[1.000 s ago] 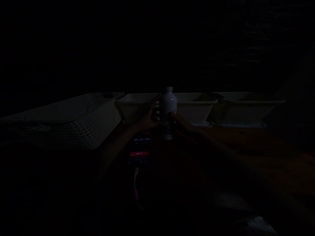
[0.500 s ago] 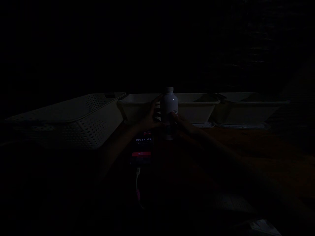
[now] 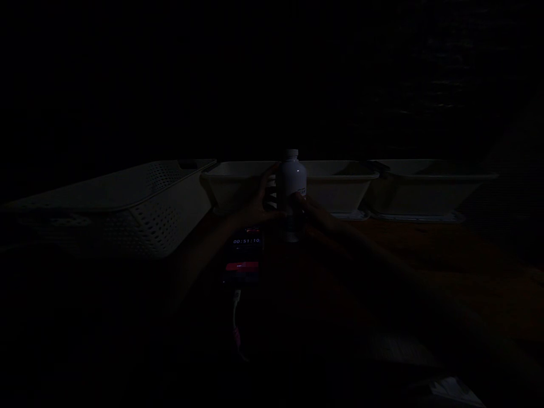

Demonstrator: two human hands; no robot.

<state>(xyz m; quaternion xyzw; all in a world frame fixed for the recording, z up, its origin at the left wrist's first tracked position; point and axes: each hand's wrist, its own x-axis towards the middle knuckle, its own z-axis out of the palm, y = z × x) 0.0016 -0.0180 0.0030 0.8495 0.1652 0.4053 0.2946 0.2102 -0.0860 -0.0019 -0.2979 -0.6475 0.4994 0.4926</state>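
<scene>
In the dim head view a white capped bottle [image 3: 292,177] is upright in the middle, with some print on its front. My left hand [image 3: 259,205] is curved round the bottle's left side, its fingers reaching up along it. On the other side my right hand [image 3: 317,214] grips the lower right, fingertips over the label. The bottle's lower part is in shadow, so I cannot tell whether it rests on the wooden table [image 3: 425,243]. A phone [image 3: 243,258] showing a running timer lies just left of the bottle, below my left hand.
A white basket [image 3: 174,226] with holes in its sides stands at left. Behind the bottle is a pale tub [image 3: 340,190], and another tub [image 3: 429,195] stands to its right. A cable [image 3: 235,311] runs from the phone toward me. Much is lost in darkness.
Both hands keep the same hold on the bottle. The whole view has shifted very slightly, and the phone's timer has advanced by a second.
</scene>
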